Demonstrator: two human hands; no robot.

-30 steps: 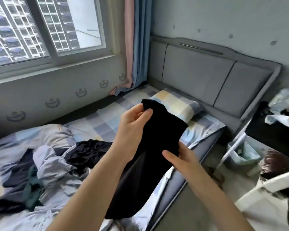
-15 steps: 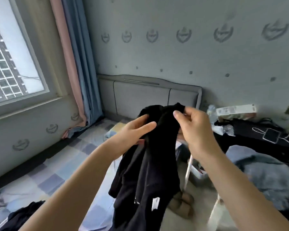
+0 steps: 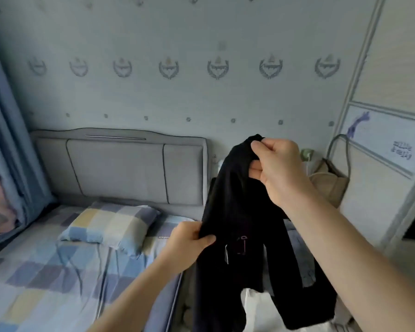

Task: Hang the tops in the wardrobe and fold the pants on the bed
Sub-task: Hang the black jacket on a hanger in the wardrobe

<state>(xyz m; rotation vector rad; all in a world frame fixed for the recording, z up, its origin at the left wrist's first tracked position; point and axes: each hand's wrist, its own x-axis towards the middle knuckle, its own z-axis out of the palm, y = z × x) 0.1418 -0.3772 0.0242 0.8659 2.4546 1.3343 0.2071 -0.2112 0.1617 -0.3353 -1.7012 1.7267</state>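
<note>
Fig.: black garment [image 3: 237, 212] held up in both hands, centre-right of frame, beside the bed [image 3: 46, 271].

R hand [image 3: 278, 168], upper centre-right, pinches the garment's top edge w/ curled fingers; L hand [image 3: 189, 245], lower centre, grips its left edge. Fabric hangs down in two lengths toward lower right. Checked pillow [image 3: 110, 224] lies on bed at centre-left, below grey headboard [image 3: 120, 168]; wardrobe door [image 3: 388, 152] at right edge.
</note>
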